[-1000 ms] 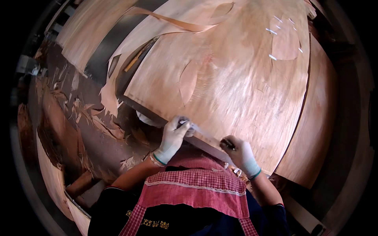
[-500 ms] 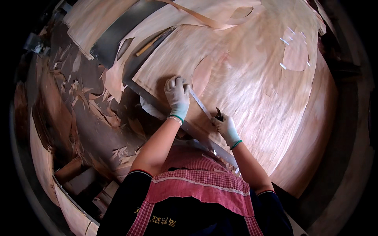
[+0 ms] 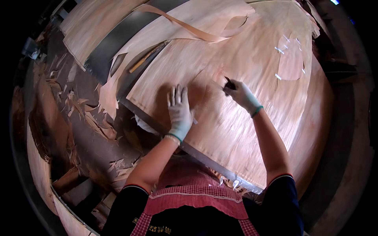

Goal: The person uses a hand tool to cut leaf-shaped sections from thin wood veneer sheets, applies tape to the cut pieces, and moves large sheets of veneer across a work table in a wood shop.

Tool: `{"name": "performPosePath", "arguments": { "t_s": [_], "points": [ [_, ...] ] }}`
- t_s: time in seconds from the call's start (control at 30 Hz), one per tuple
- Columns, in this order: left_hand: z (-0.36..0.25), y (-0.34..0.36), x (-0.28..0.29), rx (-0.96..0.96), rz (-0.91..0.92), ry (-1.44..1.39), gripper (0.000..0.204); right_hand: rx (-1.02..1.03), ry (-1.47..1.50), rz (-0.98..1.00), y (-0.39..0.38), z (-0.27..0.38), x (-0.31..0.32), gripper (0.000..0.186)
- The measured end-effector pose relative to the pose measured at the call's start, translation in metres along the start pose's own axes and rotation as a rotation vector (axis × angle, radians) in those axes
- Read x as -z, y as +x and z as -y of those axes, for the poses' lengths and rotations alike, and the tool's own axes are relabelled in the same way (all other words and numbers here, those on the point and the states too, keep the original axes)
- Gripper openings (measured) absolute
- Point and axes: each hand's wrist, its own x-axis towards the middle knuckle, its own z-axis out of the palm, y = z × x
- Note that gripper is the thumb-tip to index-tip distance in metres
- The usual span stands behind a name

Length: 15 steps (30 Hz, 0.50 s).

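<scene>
My gloved left hand [image 3: 179, 112] lies on a pale wood veneer sheet [image 3: 260, 129], fingers stretched out, near its lower-left edge. A short white strip [image 3: 195, 121] shows beside that hand. My gloved right hand [image 3: 238, 92] grips a dark-handled blade [image 3: 229, 82] with its point over the sheet's middle, where a pale smear of motion or material is too blurred to tell. A separate patch [image 3: 290, 59] held by small white tape pieces lies at the sheet's upper right. A dark metal strip [image 3: 208, 163] runs under the sheet's near edge.
A yellow-handled tool [image 3: 138, 64] lies left of the sheet, beside a curling veneer offcut [image 3: 185, 25]. More veneer [image 3: 86, 23] lies at upper left. Torn scraps [image 3: 102, 126] cover the darker area at left. Another sheet [image 3: 315, 129] borders the right side.
My left fingers have gone from curled over the white strip to stretched flat. My right hand has moved up across the sheet with the blade, away from the near edge.
</scene>
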Motion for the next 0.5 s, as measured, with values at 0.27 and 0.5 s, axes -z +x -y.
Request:
{"name": "performPosePath", "arguments": {
  "t_s": [0.27, 0.5],
  "points": [
    [0.021, 0.108, -0.045, -0.423, 0.126, 0.320, 0.051, -0.224, 0.024, 0.009, 0.098, -0.016, -0.036, 0.022],
    [-0.016, 0.107, -0.047, -0.405, 0.323, 0.610, 0.050, -0.149, -0.065, -0.240, 0.053, -0.054, -0.054, 0.028]
  ]
}}
